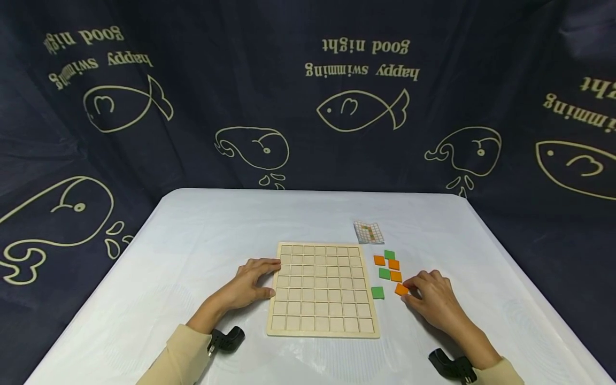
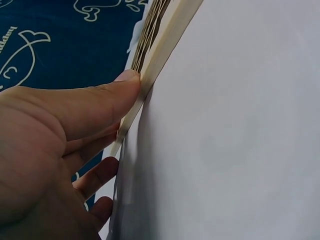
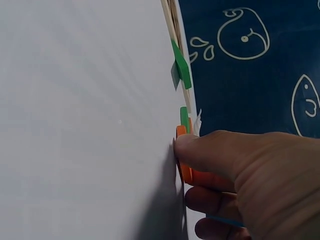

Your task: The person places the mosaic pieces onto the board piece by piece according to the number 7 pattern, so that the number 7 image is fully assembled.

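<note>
A wooden grid board with rows of square recesses lies in front of me on the white table. My left hand rests at its left edge, fingers spread. The left wrist view shows the thumb touching the board's side. Right of the board, my right hand pinches an orange square tile between thumb and fingertips, low over the tabletop. In the right wrist view the thumb covers part of that tile. A green tile lies close to the board's right edge.
More loose tiles, orange and green, lie between the board and my right hand. Behind them is a stack of cards printed with a grid pattern. A dark patterned cloth hangs beyond the table's far edge.
</note>
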`<control>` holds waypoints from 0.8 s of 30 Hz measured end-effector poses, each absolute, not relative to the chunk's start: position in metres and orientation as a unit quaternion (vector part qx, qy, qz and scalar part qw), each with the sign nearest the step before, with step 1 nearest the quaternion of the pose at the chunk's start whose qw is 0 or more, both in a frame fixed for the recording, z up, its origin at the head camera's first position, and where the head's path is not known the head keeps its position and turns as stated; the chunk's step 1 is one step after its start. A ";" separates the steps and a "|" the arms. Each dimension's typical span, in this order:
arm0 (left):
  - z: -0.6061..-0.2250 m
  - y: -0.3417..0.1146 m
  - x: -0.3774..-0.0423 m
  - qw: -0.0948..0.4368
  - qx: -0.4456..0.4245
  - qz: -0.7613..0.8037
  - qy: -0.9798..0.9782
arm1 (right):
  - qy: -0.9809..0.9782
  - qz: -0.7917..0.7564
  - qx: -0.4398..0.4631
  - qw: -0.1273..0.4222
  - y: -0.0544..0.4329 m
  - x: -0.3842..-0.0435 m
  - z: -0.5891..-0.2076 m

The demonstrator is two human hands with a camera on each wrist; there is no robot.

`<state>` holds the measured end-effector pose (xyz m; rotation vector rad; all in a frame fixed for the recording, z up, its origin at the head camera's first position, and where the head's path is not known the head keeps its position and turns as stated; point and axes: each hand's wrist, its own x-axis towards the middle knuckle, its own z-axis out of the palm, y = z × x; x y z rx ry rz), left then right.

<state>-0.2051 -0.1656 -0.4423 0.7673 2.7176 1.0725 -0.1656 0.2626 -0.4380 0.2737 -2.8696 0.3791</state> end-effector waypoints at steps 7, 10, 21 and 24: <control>-0.442 -0.167 -0.204 0.081 0.235 0.366 0.897 | -0.979 0.132 0.098 0.123 0.260 -0.167 -0.436; -0.442 -0.168 -0.204 0.077 0.237 0.369 0.895 | -0.977 0.137 0.103 0.127 0.258 -0.167 -0.434; -0.442 -0.167 -0.205 0.058 0.251 0.358 0.898 | -0.969 0.151 0.135 0.142 0.248 -0.173 -0.427; -0.443 -0.166 -0.204 0.058 0.248 0.358 0.898 | -0.966 0.157 0.146 0.148 0.243 -0.175 -0.425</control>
